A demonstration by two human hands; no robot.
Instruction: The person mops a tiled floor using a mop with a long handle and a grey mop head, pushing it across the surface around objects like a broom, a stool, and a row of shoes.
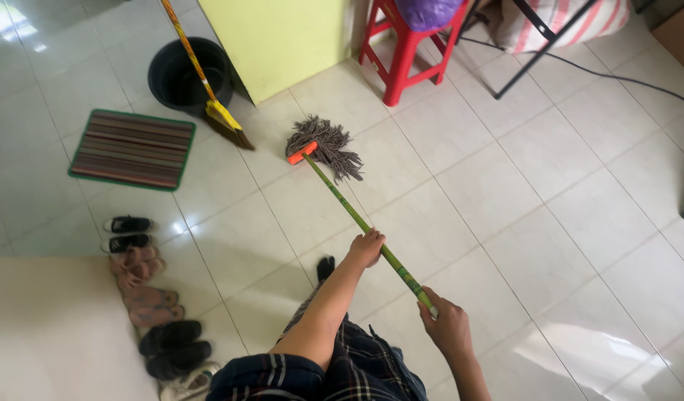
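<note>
I hold a mop with a green patterned handle (pixel 347 208) in both hands. My left hand (pixel 367 247) grips the handle partway down. My right hand (pixel 447 324) grips the handle's near end. The grey string mop head (pixel 328 145) with an orange clamp rests on the white tiled floor, ahead of me near a yellow-green wall (pixel 282 37).
A broom (pixel 208 89) leans by a black bucket (pixel 184 74). A striped doormat (pixel 132 148) lies at left. Several pairs of shoes (pixel 145 297) line a low white ledge (pixel 52 327). A red plastic stool (pixel 409 44) and a black cable (pixel 617 74) sit behind.
</note>
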